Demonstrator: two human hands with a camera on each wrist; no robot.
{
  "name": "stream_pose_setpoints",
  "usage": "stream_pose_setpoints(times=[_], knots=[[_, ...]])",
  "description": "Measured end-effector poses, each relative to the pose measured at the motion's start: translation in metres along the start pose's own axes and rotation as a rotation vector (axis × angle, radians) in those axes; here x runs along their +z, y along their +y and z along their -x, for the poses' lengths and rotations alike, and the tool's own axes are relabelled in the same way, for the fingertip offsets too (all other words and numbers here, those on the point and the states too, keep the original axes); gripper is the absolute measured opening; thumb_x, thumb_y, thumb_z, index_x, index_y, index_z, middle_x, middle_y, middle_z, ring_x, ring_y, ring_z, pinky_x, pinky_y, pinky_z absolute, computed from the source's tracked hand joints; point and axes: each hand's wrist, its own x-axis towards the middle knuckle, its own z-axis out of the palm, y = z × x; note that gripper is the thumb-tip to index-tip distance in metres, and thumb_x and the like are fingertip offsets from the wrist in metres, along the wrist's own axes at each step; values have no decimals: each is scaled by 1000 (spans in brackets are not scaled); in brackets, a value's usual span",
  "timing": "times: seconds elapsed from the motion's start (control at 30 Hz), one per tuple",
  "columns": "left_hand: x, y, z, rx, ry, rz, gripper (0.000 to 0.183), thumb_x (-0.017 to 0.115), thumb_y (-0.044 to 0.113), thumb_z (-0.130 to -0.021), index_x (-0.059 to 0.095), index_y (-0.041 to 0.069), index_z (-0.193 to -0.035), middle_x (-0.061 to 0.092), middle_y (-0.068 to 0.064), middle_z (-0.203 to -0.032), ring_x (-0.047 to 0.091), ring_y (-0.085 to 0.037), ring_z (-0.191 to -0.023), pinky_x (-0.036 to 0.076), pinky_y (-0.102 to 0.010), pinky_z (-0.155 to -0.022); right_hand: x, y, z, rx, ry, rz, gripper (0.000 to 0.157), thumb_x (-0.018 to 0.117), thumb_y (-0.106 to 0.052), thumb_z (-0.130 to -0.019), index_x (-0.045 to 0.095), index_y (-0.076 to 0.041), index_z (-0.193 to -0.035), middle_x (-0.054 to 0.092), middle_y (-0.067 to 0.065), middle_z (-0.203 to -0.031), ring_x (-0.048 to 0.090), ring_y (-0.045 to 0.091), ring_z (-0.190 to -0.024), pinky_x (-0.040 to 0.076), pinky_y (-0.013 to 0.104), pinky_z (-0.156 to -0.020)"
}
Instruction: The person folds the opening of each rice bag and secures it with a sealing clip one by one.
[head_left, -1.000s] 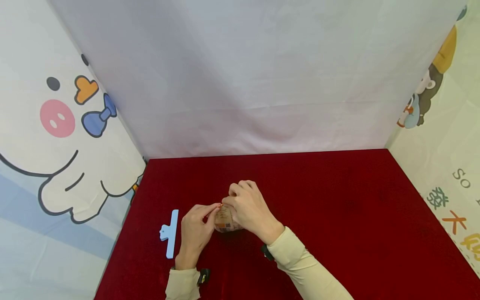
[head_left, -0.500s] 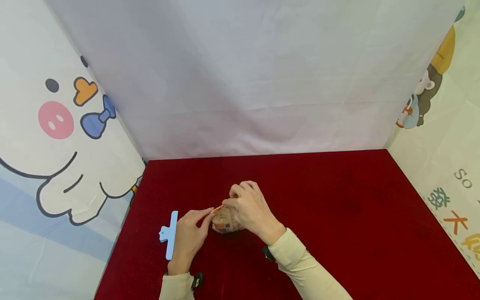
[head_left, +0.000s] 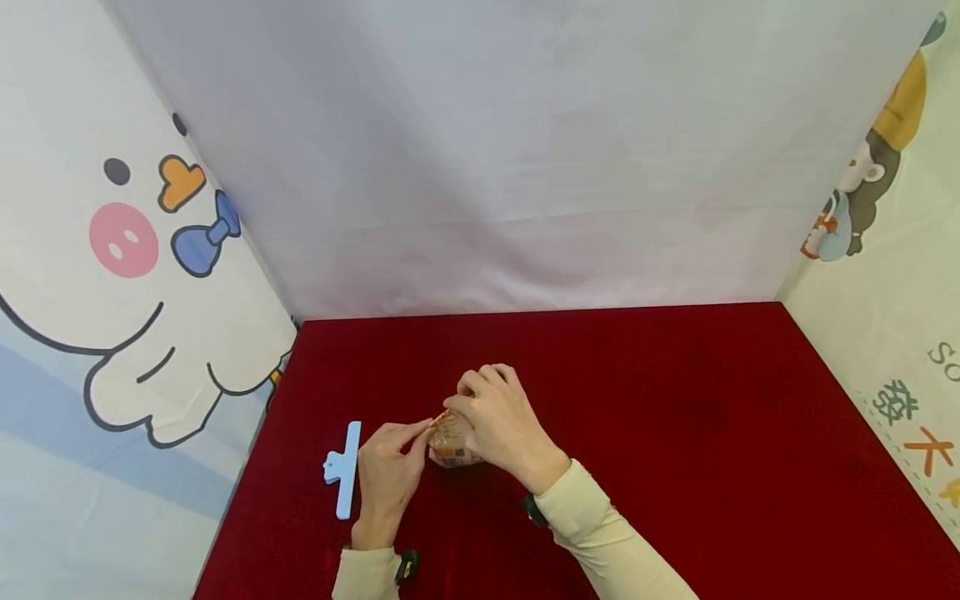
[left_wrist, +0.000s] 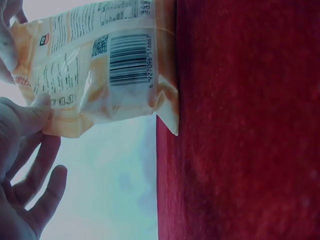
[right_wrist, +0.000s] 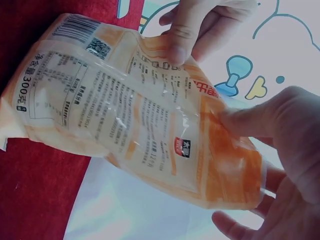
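A cream and orange plastic food bag [head_left: 452, 446], printed with a barcode and small text, stands on the red cloth between both hands. My left hand [head_left: 390, 475] pinches its top edge near one corner, thumb in front and fingers behind. The top edge farther along is pinched by my right hand [head_left: 501, 425], which covers part of the bag in the head view. In the right wrist view the bag's back panel [right_wrist: 125, 110] tilts, its orange top between the right thumb and fingers. A light blue bag clip [head_left: 347, 471] lies just left of my left hand.
Red cloth [head_left: 637, 433] covers the table. A pale curtain [head_left: 487, 150] hangs behind it, with printed cartoon curtains [head_left: 123, 242] on the left and right sides.
My left fingertips have moved left along the bag's top edge, away from my right hand's fingertips, then slightly back. The right hand keeps its place. The clip stays where it was.
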Motion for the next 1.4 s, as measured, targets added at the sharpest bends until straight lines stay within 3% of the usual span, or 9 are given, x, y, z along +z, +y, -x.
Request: stream_pose_setpoints(times=[0.27,0.53,0.73,1.0,1.23,1.4], knots=[[2,1,-1,-20,40,-4,17,93,3,-78,88,8,-93,80,-7,-77,73,-19,-67,57,-37,-58,2,-1,-2,-16,14,-20,15,83,-9,-90,86,-23,-94,73,-5,-92,65,17,-89,55,44,-98],[-2,-4,-1,72,-51,17,20,90,4,-82,86,6,-102,82,-7,-89,74,-22,-78,59,-39,-66,4,-2,-2,-6,9,-53,16,81,-6,-91,87,-21,-93,74,-5,-90,65,17,-88,55,42,-98],[1,2,-7,68,-79,55,17,80,3,-91,84,6,-107,83,-7,-100,75,-23,-88,61,-41,-75,4,-3,-3,-4,-5,-52,16,80,-6,-92,87,-20,-93,75,-5,-90,65,18,-90,55,43,-100],[9,15,-15,59,-31,68,10,79,5,-91,84,5,-101,83,-8,-95,74,-21,-79,59,-36,-66,5,-2,0,7,14,-25,17,83,-3,-88,87,-20,-91,76,-6,-88,67,16,-88,56,43,-100],[8,13,-18,145,-17,41,8,80,4,-92,84,4,-99,83,-9,-91,75,-23,-77,60,-38,-66,-3,2,-3,58,-40,-89,13,86,-9,-89,87,-20,-97,81,-6,-93,73,18,-92,54,51,-105],[8,12,-18,158,-20,56,8,80,9,-94,85,4,-99,82,-9,-88,74,-22,-76,60,-37,-66,-7,7,-3,70,-66,-126,11,87,-15,-90,87,-21,-99,83,-7,-97,75,16,-93,54,54,-106]])
